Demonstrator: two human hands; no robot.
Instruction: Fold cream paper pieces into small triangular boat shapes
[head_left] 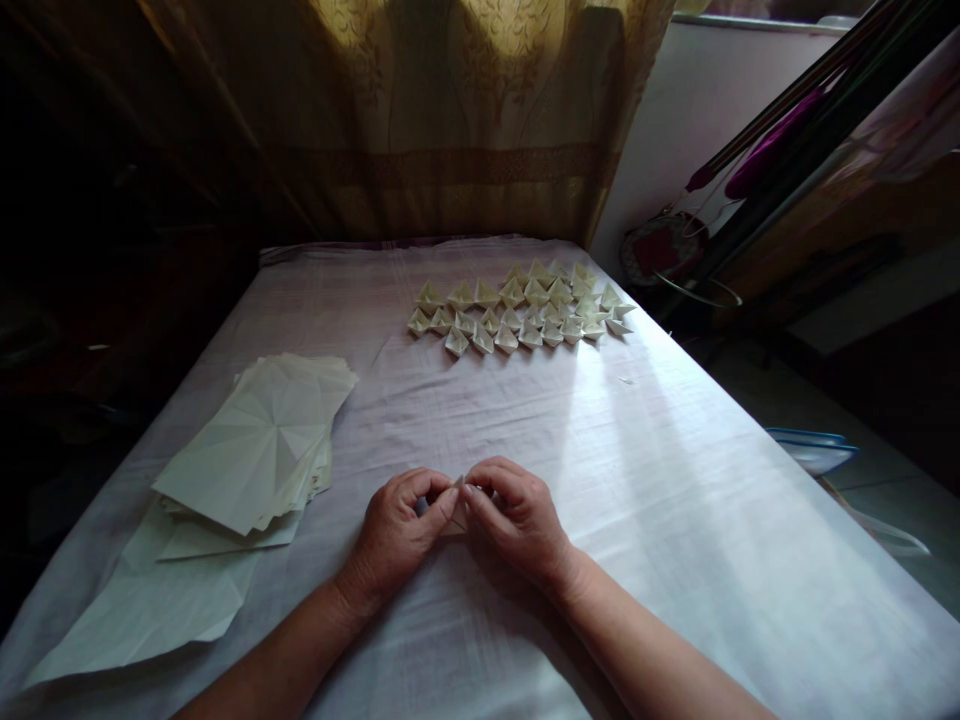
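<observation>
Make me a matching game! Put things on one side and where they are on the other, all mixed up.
Things:
1. small paper piece
2. folded paper shapes
3. stack of paper sheets
4. curtain

Places:
A. on the left side of the table
B. hanging behind the table
C. pinched between the left hand and the right hand
D. in rows at the table's far end

Pairs: 1-C, 2-D, 3-A, 4-B

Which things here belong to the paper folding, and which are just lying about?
In use: small paper piece pinched between left hand and right hand; stack of creased sheets; folded paper shapes; cloth-covered table.
Lying about: curtain; blue-rimmed object beside the table; leaning poles.
</observation>
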